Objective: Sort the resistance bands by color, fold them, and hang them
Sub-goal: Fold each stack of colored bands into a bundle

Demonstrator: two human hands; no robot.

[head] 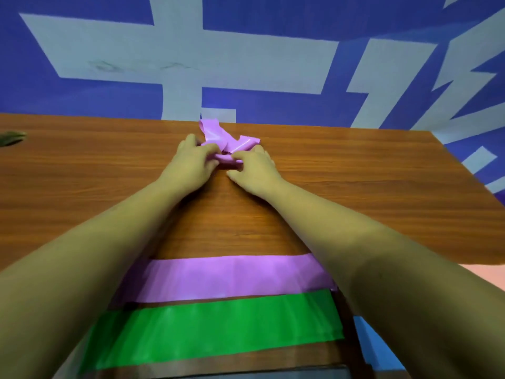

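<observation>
Purple band (226, 142), thin and seemingly limp and slick, is pinched by left hand (191, 157) and right hand (252, 166); best gripped at its bunched folds

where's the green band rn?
Head view, bottom centre, closest to the camera: the green band lies flat, with the flat purple band just beyond it.

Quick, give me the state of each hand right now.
The left hand grips the crumpled purple band, fingers curled round it.
The right hand pinches the same band.
</observation>
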